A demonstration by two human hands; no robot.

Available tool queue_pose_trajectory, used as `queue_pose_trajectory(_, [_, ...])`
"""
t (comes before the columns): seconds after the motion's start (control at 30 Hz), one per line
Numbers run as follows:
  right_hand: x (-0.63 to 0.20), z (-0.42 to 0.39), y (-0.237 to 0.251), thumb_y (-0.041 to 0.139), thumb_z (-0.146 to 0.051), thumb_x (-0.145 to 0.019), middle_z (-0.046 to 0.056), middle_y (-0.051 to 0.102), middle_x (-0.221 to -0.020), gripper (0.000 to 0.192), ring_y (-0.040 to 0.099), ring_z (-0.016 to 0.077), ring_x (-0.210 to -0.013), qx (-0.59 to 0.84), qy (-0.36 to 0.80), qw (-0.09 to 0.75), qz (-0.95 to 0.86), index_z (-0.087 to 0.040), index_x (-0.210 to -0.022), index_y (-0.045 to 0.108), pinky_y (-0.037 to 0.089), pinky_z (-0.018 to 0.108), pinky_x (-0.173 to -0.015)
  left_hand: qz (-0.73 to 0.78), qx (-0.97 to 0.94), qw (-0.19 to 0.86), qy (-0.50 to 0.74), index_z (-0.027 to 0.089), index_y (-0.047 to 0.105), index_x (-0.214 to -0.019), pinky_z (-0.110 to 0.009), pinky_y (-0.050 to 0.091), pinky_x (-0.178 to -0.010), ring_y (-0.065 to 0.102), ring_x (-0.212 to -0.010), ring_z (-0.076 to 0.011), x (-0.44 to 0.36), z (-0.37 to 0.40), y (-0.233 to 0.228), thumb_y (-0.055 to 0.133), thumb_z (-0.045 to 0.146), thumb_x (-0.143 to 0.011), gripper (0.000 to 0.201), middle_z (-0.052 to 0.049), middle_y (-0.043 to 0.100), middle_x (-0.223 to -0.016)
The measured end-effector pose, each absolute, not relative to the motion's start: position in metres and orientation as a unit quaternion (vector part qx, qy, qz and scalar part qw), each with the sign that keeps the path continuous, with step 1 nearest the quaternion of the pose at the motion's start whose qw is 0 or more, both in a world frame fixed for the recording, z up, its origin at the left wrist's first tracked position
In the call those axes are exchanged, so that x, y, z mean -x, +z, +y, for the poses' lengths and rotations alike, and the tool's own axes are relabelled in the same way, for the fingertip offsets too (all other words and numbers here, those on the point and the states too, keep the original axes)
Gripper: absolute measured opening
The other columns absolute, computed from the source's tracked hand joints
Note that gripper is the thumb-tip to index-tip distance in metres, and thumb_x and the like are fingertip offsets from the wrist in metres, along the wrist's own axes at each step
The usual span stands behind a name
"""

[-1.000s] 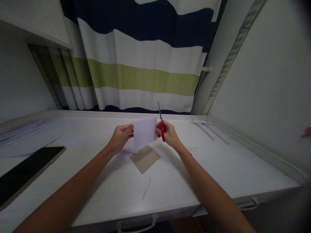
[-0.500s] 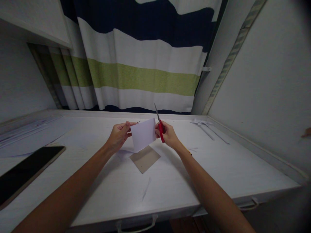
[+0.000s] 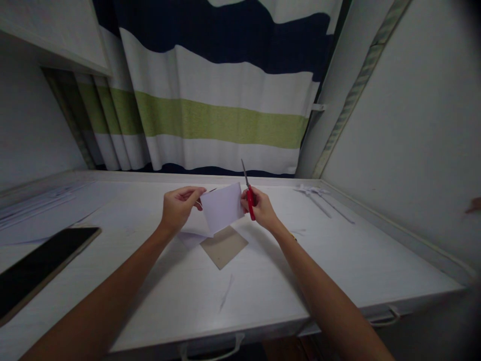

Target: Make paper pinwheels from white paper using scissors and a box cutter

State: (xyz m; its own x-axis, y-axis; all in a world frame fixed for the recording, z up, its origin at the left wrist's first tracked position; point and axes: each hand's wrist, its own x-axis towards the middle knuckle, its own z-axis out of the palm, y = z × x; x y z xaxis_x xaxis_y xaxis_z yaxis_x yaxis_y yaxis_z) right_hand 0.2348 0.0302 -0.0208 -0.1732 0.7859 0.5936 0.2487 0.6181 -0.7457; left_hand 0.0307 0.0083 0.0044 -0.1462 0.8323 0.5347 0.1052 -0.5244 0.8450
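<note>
A white sheet of paper is held up and tilted above the desk between my two hands. My left hand pinches its upper left corner between thumb and fingers. With my right hand I grip red-handled scissors, blades pointing up and away from the paper. The right fingertips also hold the paper's right edge. Just below the sheet lies a square of grey-brown cardboard, turned cornerwise. Another piece of white paper lies partly hidden behind the left side.
On the left of the white desk lie a phone and stacked white papers. Thin paper strips lie at the back right. A striped curtain hangs behind. Part of another hand shows at the far right.
My left hand has shifted slightly left, its grip moving out to the paper's corner. The scissors and the right hand have moved a little to the right.
</note>
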Motion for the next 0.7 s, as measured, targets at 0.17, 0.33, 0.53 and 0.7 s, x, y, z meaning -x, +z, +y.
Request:
queue_pose_trajectory(0.17, [-0.234, 0.028, -0.018, 0.052, -0.024, -0.067, -0.002, 0.047, -0.065, 0.012, 0.046, 0.0081, -0.049, 0.342, 0.282, 0.538, -0.717, -0.017, -0.075, 0.047, 0.04, 0.021, -0.046, 0.42, -0.583, 0.246, 0.65, 0.009, 0.063, -0.082, -0.023, 0.046, -0.046, 0.054, -0.048, -0.0106, -0.033, 0.006, 0.006, 0.06, 0.029, -0.063, 0.028, -0.002, 0.063, -0.06])
queue_pose_trajectory(0.33, [-0.23, 0.023, -0.013, 0.054, -0.023, -0.065, -0.004, 0.046, -0.058, 0.014, 0.045, 0.0066, -0.044, 0.324, 0.343, 0.545, -0.693, -0.017, -0.073, 0.045, 0.04, 0.02, -0.042, 0.397, -0.61, 0.315, 0.609, 0.01, 0.064, -0.08, -0.026, 0.047, -0.052, 0.057, -0.057, -0.0153, -0.033, 0.012, -0.004, 0.059, 0.028, -0.06, 0.027, -0.003, 0.063, -0.062])
queue_pose_trajectory(0.53, [-0.219, 0.02, -0.016, 0.055, -0.031, -0.067, -0.004, 0.048, -0.055, 0.02, 0.05, 0.0087, -0.043, 0.339, 0.383, 0.555, -0.656, -0.017, -0.076, 0.044, 0.04, 0.021, -0.042, 0.426, -0.694, 0.354, 0.46, 0.01, 0.063, -0.063, -0.024, 0.042, -0.046, 0.054, -0.05, -0.0159, -0.038, 0.008, -0.012, 0.056, 0.029, -0.058, 0.021, 0.0, 0.057, -0.047])
queue_pose_trajectory(0.7, [-0.212, 0.012, -0.016, 0.054, -0.039, -0.068, 0.003, 0.056, -0.071, 0.03, 0.05, 0.0096, -0.046, 0.436, 0.279, 0.581, -0.628, -0.017, -0.088, 0.047, 0.037, 0.021, -0.039, 0.553, -0.671, 0.148, 0.471, 0.014, 0.052, -0.046, -0.021, 0.035, -0.039, 0.05, -0.04, -0.0144, -0.03, 0.009, -0.004, 0.048, 0.031, -0.066, 0.027, -0.001, 0.049, -0.038])
